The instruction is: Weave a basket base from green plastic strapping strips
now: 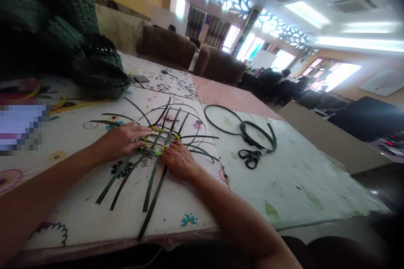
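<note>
Dark green strips [151, 185] cross one another on the flowered tablecloth and fan out on every side. At their crossing lies a small ring [153, 127] with yellow bits round it. My left hand [121, 139] rests at the left of this ring, fingers spread over the strips and the ring's edge. At the lower right of the ring, my right hand [179, 160] has its fingers bent and pressed together on the ring's edge and a strip; the fingertips are partly hidden.
Black-handled scissors [251, 157], a coiled green strip [259, 134] and a thin hoop [223, 119] lie to the right. Dark woven baskets [101, 69] stand at the back left. Brown chairs [167, 46] are behind the table [303, 176].
</note>
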`<state>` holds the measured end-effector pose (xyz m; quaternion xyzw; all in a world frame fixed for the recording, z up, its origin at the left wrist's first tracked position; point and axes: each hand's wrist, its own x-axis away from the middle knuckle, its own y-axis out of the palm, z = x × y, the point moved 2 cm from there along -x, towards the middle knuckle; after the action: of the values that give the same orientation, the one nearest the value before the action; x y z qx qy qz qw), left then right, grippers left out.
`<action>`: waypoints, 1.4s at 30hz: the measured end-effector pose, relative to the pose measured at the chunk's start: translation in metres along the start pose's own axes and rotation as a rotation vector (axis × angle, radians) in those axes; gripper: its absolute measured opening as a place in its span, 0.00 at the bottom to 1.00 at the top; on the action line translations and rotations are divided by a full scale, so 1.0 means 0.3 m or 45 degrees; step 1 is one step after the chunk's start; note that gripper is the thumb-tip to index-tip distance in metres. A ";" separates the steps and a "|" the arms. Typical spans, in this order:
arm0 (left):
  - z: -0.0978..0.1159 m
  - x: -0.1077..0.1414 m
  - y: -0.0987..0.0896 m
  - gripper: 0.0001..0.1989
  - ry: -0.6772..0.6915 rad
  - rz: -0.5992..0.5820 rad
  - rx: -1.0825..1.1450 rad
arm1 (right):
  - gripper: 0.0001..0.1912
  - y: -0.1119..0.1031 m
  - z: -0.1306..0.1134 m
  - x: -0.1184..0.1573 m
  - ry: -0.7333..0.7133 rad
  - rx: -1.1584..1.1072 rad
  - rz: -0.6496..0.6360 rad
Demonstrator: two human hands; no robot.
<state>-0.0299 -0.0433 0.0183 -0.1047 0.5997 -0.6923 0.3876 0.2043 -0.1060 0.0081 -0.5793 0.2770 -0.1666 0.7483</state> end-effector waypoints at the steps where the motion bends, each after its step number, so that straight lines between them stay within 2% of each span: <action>1: -0.016 0.000 0.029 0.22 0.001 -0.085 -0.041 | 0.09 0.001 -0.004 0.000 -0.008 -0.003 0.007; 5: -0.072 0.003 0.089 0.21 -0.059 -0.302 -0.111 | 0.09 0.007 -0.011 -0.003 -0.009 -0.035 0.003; 9: -0.073 0.010 0.075 0.21 -0.100 -0.387 -0.124 | 0.09 0.003 -0.012 -0.009 0.013 -0.060 -0.031; 11: -0.054 0.004 0.054 0.20 -0.087 -0.350 -0.161 | 0.09 -0.005 -0.013 -0.012 0.026 -0.065 -0.056; 13: -0.024 -0.019 0.032 0.19 -0.049 -0.244 -0.201 | 0.09 -0.015 -0.015 -0.015 0.036 -0.069 -0.095; 16: 0.036 -0.091 0.026 0.21 0.049 -0.114 -0.224 | 0.09 -0.033 -0.018 -0.019 0.045 -0.064 -0.133; 19: 0.081 -0.173 0.071 0.24 0.101 -0.232 -0.258 | 0.09 -0.045 -0.020 -0.022 0.059 -0.043 -0.144; 22: 0.078 -0.213 0.125 0.33 -0.058 -0.360 -0.299 | 0.09 -0.044 -0.020 -0.023 0.064 -0.035 -0.142; 24: 0.066 -0.210 0.147 0.34 -0.109 -0.381 -0.284 | 0.08 -0.037 -0.021 -0.023 0.061 -0.041 -0.141; 26: 0.059 -0.196 0.156 0.33 -0.113 -0.325 -0.250 | 0.08 -0.028 -0.021 -0.022 0.061 -0.053 -0.140; 29: 0.061 -0.178 0.155 0.31 -0.117 -0.211 -0.210 | 0.08 -0.020 -0.021 -0.019 0.062 -0.075 -0.142; 35: 0.079 -0.178 0.147 0.28 -0.134 -0.129 -0.223 | 0.07 -0.026 -0.017 -0.014 0.050 -0.137 -0.126; 42: 0.069 -0.168 0.153 0.29 -0.124 -0.138 -0.237 | 0.08 -0.008 -0.011 -0.006 0.045 -0.160 -0.075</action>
<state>0.0359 -0.0246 -0.0020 -0.2062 0.6352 -0.6476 0.3668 0.2011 -0.1082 0.0101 -0.6301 0.2830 -0.1809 0.7002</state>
